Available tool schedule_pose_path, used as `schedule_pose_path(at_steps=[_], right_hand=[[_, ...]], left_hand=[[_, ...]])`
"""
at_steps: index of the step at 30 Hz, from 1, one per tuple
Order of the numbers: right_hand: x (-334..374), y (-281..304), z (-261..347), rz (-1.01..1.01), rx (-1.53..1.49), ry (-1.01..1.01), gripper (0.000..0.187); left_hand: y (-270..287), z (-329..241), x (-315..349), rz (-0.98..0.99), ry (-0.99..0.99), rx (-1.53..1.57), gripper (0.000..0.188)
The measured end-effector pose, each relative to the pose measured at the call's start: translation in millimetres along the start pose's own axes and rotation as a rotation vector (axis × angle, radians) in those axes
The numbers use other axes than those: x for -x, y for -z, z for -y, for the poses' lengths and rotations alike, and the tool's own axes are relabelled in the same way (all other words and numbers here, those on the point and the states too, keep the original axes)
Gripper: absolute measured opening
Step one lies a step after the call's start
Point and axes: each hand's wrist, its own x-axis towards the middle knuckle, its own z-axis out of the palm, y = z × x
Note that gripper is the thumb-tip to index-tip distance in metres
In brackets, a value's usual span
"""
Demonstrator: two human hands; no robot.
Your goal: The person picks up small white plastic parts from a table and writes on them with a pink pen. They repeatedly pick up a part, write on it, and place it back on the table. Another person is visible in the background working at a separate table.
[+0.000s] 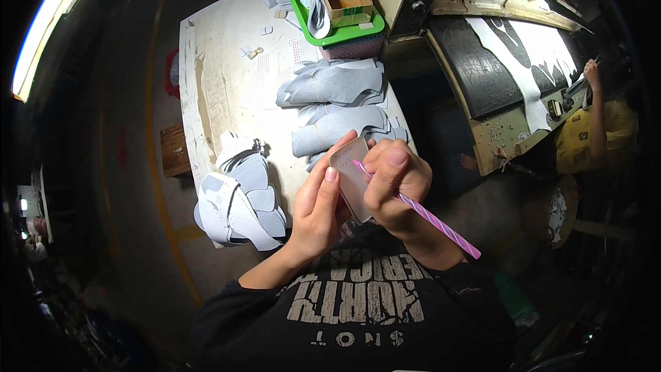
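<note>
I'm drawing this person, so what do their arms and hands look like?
The left hand and right hand are bare, with no gloves or watch showing. The forearms are bare too, beyond black sleeves. The black shirt has big, cracked, pale letters.

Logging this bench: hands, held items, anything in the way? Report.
Left hand holds pale plate. Right hand grips pen, tip at plate. Nothing visible blocks pen; grey bundles lie just beyond.

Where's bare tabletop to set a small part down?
The white table is barest at upper left, between its left edge and the reddish markings; a narrower gap separates the lower-left pile from the grey bundles. Crowded: the right side, with those bundles, green tray, and left hand and right hand in front.
</note>
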Motion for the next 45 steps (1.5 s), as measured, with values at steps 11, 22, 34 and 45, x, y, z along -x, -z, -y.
schedule_pose_path(at_steps=[11,22,34,45], right_hand=[[4,8,8,0.122,0.017,-0.002,0.04],[6,1,-1,0.087,-0.018,0.089,0.026],[6,5,8,0.087,0.034,0.03,0.034],[8,3,6,0.015,-0.057,-0.005,0.039]], left_hand=[[-1,-1,-3,0.016,0.022,0.136,0.05],[1,-1,-2,0.025,-0.003,0.11,0.05],[-1,-1,-1,0.043,-0.008,0.175,0.049],[-3,-1,1,0.037,-0.038,0.106,0.05]])
